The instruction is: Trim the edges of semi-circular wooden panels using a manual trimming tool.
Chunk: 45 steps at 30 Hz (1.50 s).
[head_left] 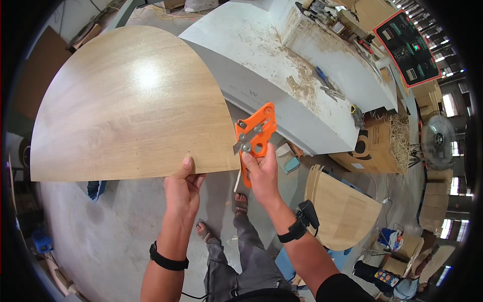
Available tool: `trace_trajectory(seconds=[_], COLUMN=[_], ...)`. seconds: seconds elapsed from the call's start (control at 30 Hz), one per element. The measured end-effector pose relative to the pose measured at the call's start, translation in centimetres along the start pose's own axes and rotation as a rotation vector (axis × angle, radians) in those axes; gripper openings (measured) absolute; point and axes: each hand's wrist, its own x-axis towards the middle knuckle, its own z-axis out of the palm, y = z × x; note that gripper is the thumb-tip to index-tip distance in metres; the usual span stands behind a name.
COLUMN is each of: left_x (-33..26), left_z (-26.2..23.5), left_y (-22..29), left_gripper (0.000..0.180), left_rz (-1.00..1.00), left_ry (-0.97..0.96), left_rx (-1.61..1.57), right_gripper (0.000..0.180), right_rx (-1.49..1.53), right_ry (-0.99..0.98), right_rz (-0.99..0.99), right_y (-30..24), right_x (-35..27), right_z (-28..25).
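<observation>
A large half-round wood-grain panel (126, 110) stretches across the left and middle, its straight edge towards me. My left hand (183, 189) grips that near edge, with the thumb on top and the fingers underneath. At the panel's right corner, my right hand (262, 176) is closed around an orange edge-banding trimmer (265, 123) with metal screws and a blade. The trimmer sits against the curved edge, close to the corner. A thin pale strip (237, 181) hangs down beside the trimmer, below the corner.
Beyond the panel stands a white machine (251, 50) littered with shavings, with pliers (332, 91) on it. A control box (406, 48) is at upper right. Right of me are stacked rounded panels (342, 211), a cardboard box (375, 146) of shavings, a fan (437, 140) and another person (372, 274).
</observation>
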Motion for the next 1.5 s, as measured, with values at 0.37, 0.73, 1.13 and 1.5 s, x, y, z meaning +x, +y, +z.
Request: trace_trajectory(seconds=[0.37, 0.73, 1.13, 1.5], left_x=[0.5, 0.2, -3.3, -3.4], left_z=[-0.5, -0.1, -3.3, -5.1], left_y=[-0.2, -0.2, 0.3, -0.8], left_gripper=[0.035, 0.036, 0.034, 0.032], left_rz=[-0.002, -0.01, -0.014, 0.059], left_ry=[-0.026, 0.011, 0.099, -0.01], left_rx=[0.017, 0.009, 0.057, 0.132], right_gripper=[0.034, 0.036, 0.037, 0.038], right_rx=[0.014, 0.039, 0.145, -0.207], right_ry=[0.036, 0.086, 0.175, -0.047], right_rz=[0.023, 0.009, 0.078, 0.244], right_y=[0.8, 1.0, 3.4, 4.7], right_x=[-2.2, -4.3, -13.8, -22.2], right_z=[-0.2, 0.0, 2.0, -3.9])
